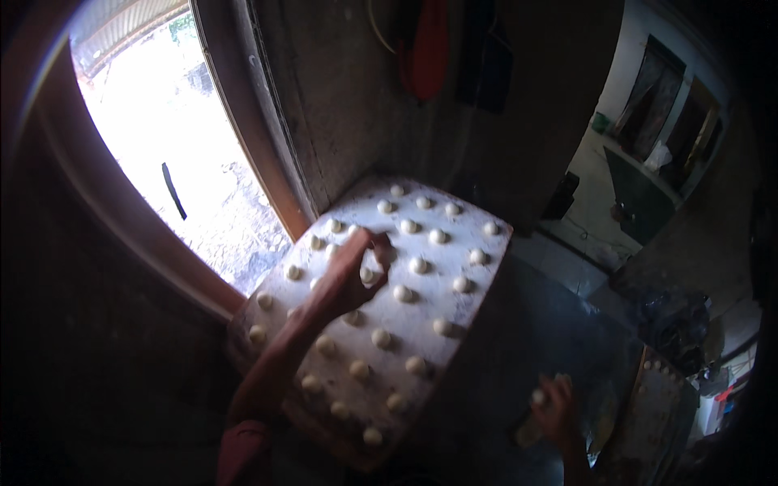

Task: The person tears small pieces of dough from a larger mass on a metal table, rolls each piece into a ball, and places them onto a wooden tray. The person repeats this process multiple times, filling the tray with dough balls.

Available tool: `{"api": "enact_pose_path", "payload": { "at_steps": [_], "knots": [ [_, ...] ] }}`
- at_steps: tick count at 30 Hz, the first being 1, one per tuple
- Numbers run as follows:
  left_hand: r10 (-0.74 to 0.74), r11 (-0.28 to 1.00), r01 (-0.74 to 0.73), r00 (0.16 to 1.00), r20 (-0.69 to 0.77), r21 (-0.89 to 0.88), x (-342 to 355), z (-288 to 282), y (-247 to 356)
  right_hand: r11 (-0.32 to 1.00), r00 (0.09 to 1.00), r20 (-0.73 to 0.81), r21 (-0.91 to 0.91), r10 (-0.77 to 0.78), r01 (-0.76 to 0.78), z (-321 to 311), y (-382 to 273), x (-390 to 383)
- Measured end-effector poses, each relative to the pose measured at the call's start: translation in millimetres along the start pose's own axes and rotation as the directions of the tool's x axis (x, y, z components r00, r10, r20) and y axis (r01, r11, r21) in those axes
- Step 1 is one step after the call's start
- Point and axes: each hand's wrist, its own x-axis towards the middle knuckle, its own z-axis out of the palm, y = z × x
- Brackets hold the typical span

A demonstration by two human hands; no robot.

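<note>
Head view, looking down: a floured white board (454,304) lies tilted in front of me, next to a bright doorway (162,138). Small pale dough balls (403,293) sit on the board in neat rows, each apart from the next. I judge it nearly full: rows run from its far edge to its near edge, and only a small bare patch shows near the middle, around my left hand.

My left hand (350,275) reaches over the middle of the board, fingers curled downward and pinched narrow over a spot among the balls. A ball appears to sit just at its fingertips, though I cannot tell whether I grip it or have set it down.

My right hand (555,409) is low, to the right of the board and well apart from it, in deep shadow. It is closed around a pale lump of dough (536,413), with a small rounded piece showing at the top of the fingers. Dough remaining there suggests a few more balls are left to place.

A second board (648,413) with faint pale dots stands further right of the first, dim and hard to read.
</note>
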Motion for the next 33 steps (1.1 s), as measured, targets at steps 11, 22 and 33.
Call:
{"api": "enact_pose_path", "payload": {
  "at_steps": [11, 22, 33],
  "knots": [
    [-0.479, 0.875, 0.449, 0.857, 0.187, 0.181, 68.0, 58.3, -241.8, 0.603, 0.719, -0.693, 0.596, 0.051, 0.53, 97.8, -201.7, 532.8],
    [-0.593, 0.805, 0.591, 0.796, 0.122, 0.062, -78.5, -127.6, -36.4, 0.883, 0.891, -0.437, 0.458, 0.121, 0.104, 91.0, -131.7, 311.6],
    [-0.602, 0.667, 0.454, 0.795, 0.069, 0.591, -210.3, -123.2, -50.0, 0.54, 0.747, 0.163, 0.595, 0.644, -0.595, 74.6, -213.2, -83.9]
  ]
}}
